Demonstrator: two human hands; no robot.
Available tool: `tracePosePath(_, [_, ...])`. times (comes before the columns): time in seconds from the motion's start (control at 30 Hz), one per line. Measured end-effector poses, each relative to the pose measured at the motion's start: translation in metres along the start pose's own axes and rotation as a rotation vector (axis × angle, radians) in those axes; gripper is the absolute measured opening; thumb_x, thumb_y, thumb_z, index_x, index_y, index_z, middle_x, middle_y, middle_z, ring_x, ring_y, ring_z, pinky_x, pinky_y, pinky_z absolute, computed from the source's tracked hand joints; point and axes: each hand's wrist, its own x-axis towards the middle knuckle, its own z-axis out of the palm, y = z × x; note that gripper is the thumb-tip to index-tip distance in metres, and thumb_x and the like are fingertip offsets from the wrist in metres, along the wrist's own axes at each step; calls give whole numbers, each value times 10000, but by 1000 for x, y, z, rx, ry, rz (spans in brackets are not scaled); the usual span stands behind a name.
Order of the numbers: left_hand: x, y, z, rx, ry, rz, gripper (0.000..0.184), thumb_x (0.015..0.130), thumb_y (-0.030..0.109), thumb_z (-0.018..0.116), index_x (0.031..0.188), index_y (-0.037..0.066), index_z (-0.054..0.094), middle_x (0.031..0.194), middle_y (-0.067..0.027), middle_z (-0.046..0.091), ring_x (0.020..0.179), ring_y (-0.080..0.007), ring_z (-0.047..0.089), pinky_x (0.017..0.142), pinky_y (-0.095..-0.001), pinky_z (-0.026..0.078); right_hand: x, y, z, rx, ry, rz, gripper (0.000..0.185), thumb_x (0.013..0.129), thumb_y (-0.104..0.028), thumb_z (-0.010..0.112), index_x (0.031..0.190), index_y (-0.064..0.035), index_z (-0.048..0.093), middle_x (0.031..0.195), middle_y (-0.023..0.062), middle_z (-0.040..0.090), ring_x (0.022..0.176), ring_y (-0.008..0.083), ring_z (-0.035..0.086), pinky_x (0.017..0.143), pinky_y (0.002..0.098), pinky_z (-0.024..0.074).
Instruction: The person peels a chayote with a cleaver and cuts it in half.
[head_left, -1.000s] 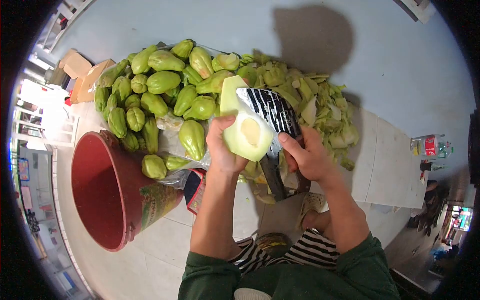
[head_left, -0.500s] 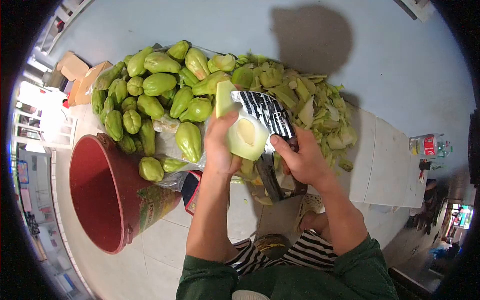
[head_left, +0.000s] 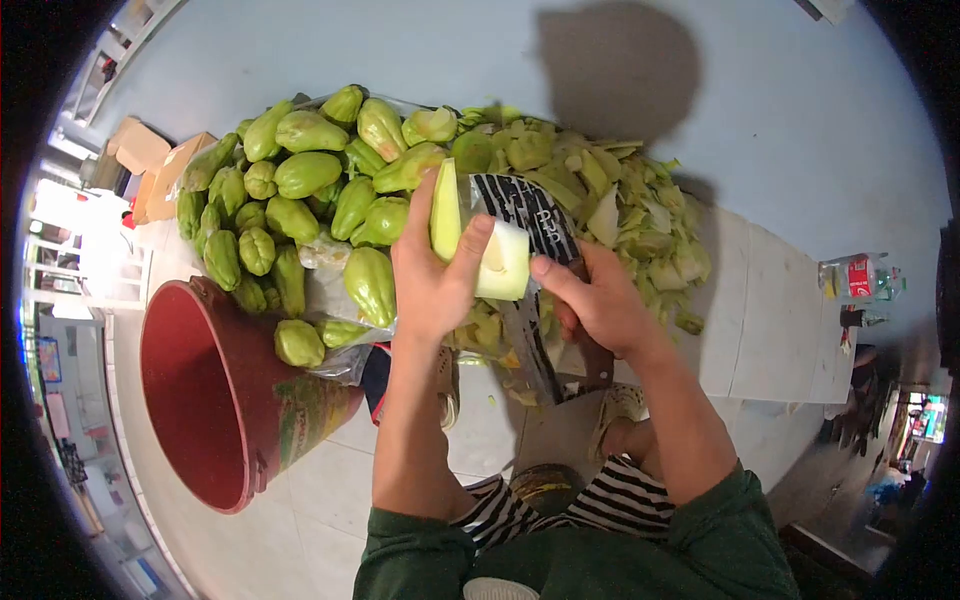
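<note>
My left hand [head_left: 432, 265] is closed around a cut piece of chayote [head_left: 505, 270], pale flesh and a seed hollow facing right. A green-edged part of chayote [head_left: 446, 215] shows between thumb and fingers; whether it is joined to the pale piece cannot be made out. My right hand [head_left: 598, 300] grips a brown-handled tool [head_left: 597, 360], its thumb at the right side of the cut chayote. Behind the fruit spreads a broad black-and-white striped piece with lettering [head_left: 545, 222]; a dark strip hangs below it. How these parts join is partly hidden.
Whole green chayotes [head_left: 308, 174] are heaped at left, beside a pile of cut pieces and peelings [head_left: 650, 240]. A red bucket [head_left: 245, 420] lies tilted at lower left. Cardboard boxes [head_left: 170, 180] are behind it; a plastic bottle [head_left: 860, 278] stands far right.
My left hand has turned the cut chayote, so its hollow now faces more to the right and shows less. My right hand stays on the tool close by.
</note>
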Motion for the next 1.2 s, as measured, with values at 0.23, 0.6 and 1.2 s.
tracePosePath(0.23, [0, -1, 3, 271, -55, 207, 636, 861, 299, 710, 1335, -49, 466, 1026, -238, 665, 913, -302, 673, 828, -368, 519, 11, 18, 11, -126, 65, -234, 343, 786, -286, 794, 923, -6, 651, 662, 43, 630, 542, 112, 579, 519, 301, 458])
tracePosePath(0.6, [5, 5, -29, -970, -73, -336, 575, 998, 511, 408, 1419, 121, 377, 1119, -197, 605, 964, -338, 632, 737, -418, 547, 31, 17, -32, -486, 734, -607, 429, 785, -363, 799, 947, -7, 623, 669, 61, 632, 533, 182, 590, 545, 324, 485])
tracePosePath(1.2, [5, -34, -11, -1212, -12, 20, 540, 976, 566, 430, 1422, 265, 392, 1216, -178, 503, 1158, -346, 508, 992, -451, 459, -10, 38, 52, -880, 231, -1012, 147, 788, -108, 580, 909, -29, 551, 729, 85, 533, 592, 244, 609, 501, 341, 516])
